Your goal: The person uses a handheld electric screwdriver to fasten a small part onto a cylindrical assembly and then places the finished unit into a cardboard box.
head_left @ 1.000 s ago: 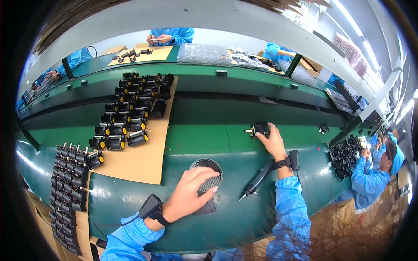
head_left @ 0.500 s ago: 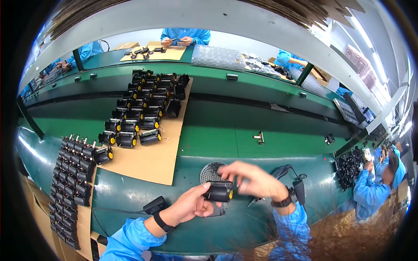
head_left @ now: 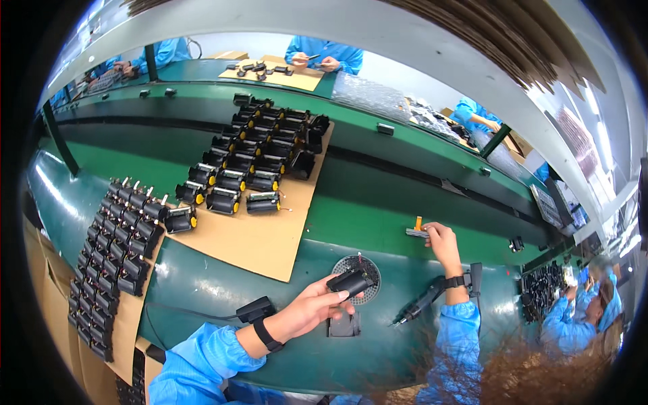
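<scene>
Within the right hand — an orange-tabbed part, earlier untouched.

A green workbench stretches beneath a pale grey overhead shelf. Behind stands a white wall; tube lights glow at upper right.

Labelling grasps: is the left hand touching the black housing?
Touching. The head view shows the left hand holding the black housing, thumb laid against its near side.
</scene>
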Demonstrator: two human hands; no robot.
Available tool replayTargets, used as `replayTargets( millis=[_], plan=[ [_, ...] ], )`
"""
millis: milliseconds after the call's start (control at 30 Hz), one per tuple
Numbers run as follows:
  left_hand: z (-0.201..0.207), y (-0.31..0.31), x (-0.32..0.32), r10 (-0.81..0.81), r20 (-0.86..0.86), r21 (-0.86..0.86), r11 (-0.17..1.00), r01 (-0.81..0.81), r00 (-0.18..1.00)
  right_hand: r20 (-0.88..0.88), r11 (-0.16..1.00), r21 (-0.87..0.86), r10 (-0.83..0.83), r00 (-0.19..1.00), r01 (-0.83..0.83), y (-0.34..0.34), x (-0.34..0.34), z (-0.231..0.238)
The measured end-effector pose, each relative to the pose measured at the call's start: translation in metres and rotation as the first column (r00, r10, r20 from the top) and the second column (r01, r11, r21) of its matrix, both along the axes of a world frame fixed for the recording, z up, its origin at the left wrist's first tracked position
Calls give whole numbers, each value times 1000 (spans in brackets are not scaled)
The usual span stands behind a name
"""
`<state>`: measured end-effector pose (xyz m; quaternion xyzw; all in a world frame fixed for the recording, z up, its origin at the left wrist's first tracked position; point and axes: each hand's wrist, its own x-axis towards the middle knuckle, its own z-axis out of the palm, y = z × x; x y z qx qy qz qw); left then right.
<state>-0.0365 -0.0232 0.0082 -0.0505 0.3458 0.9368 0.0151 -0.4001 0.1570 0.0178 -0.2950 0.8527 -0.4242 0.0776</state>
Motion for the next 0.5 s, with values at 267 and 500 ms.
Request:
replayTargets(
  millis=[267,500],
  plan=[
    [-4,3,-4,19,-15,3,1000,-19,1000,-93,1000,-19,-18,995,16,-13,19,3],
    [-6,-2,0,56,-40,143,988,-50,998,264,875,-468,270,926,-122,-20,148,55]
  ],
)
